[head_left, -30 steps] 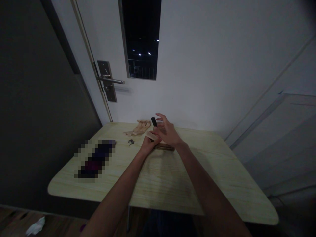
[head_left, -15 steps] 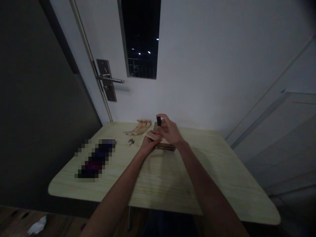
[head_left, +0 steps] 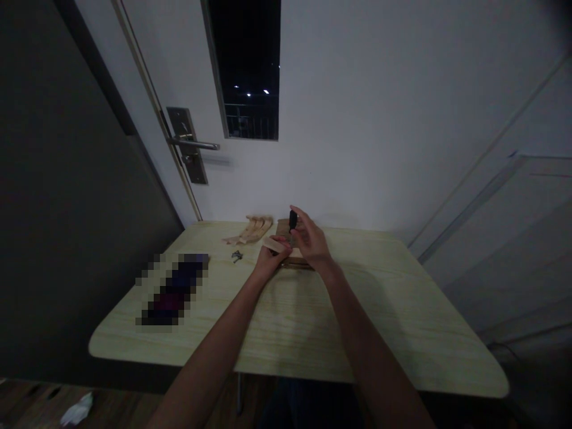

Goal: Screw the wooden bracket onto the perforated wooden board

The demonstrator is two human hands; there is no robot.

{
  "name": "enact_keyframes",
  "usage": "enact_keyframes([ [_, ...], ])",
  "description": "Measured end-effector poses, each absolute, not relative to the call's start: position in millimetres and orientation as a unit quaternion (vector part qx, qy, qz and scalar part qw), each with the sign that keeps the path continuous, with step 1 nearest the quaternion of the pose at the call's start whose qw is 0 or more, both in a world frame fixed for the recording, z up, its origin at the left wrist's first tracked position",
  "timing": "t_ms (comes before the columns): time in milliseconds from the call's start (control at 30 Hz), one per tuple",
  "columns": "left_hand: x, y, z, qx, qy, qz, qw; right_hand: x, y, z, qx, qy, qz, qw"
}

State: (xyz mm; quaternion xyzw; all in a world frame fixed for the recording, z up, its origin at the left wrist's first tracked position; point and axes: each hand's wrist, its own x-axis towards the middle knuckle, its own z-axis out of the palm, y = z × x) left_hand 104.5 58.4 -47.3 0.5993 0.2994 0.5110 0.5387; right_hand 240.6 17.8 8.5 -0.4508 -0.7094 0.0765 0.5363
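My right hand (head_left: 313, 244) is closed around the black handle of a short screwdriver (head_left: 292, 219), held upright with its shaft pointing down. Its tip is hidden among my fingers, near my left hand (head_left: 269, 260). That left hand is closed on a pale flat wooden piece (head_left: 273, 244), pressing it against a brown wooden item (head_left: 300, 260) on the table. Behind them lies a brown flat part (head_left: 282, 227), partly covered by my hands. How these wooden parts join cannot be made out.
Several pale curved wooden pieces (head_left: 255, 229) lie at the table's back edge. A small heap of dark metal bits (head_left: 236, 256), perhaps screws, sits left of my hands. A blurred-out dark object (head_left: 176, 290) lies farther left. Behind the table (head_left: 295, 333) stands a white door with a handle (head_left: 196, 144).
My right hand and the screwdriver have shifted slightly right, and the screwdriver's shaft shows more. My left hand keeps its hold on the wooden piece. The camera view has turned a little.
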Motion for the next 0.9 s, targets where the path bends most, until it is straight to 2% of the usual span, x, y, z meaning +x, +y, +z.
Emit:
enact_keyframes([
  [300, 105.9, 56.4, -44.9, 0.595, 0.297, 0.512, 0.544, 240.3, 14.0, 7.4, -0.437, -0.690, 0.101, 0.568],
  [667, 105.8, 57.0, -46.1, 0.601, 0.299, 0.503, 0.544, 234.4, 14.0, 5.7, -0.471, -0.674, 0.008, 0.569],
  [900, 105.4, 55.8, -44.4, 0.598, 0.305, 0.503, 0.544, 239.1, 14.1, 6.1, -0.456, -0.665, 0.064, 0.588],
])
